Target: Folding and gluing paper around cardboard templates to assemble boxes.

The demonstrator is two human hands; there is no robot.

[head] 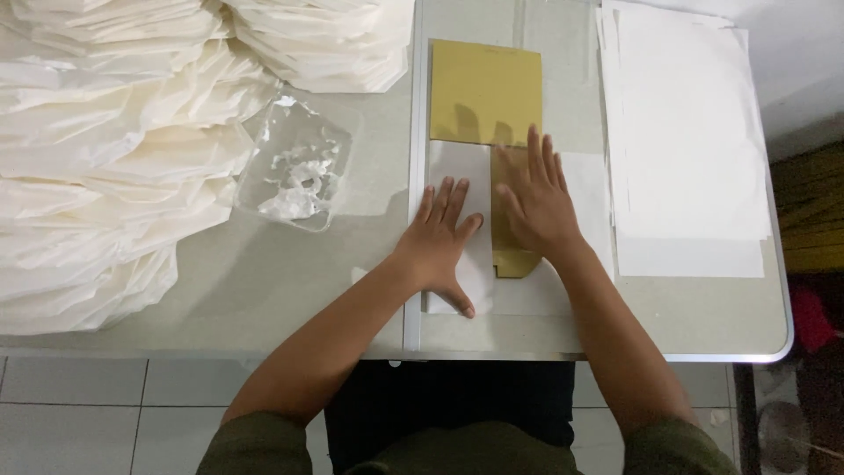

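At centre of a pale grey worktop (264, 290), two bare hands pressed flat, side by side but not touching, fingers spread and clamped on nothing. Left hand (442, 236) palm down on a white paper sheet (462, 167), thumb reaching toward the near edge of that sheet. Right hand (536, 204) palm down on a narrow gold card strip (512, 261), fingertips pointing away from the body, nearly reaching a larger gold rectangular card (485, 91) lying just beyond. Gold strip over the white sheet, its notched lower end showing below the right wrist. Just left of the left hand, a thin metal ruler-like rail (415, 176) running from the near edge of the worktop to the far one. Further left, a clear plastic bag holding white scraps (296, 167), crumpled. Filling the far left, heaped stacks of cream tissue-like paper (97, 167), folded and layered. To the right, well apart from the hands, a neat stack of flat white sheets (686, 141). Below the worktop edge, dark olive sleeves (264, 444) and white floor tiles (79, 405).
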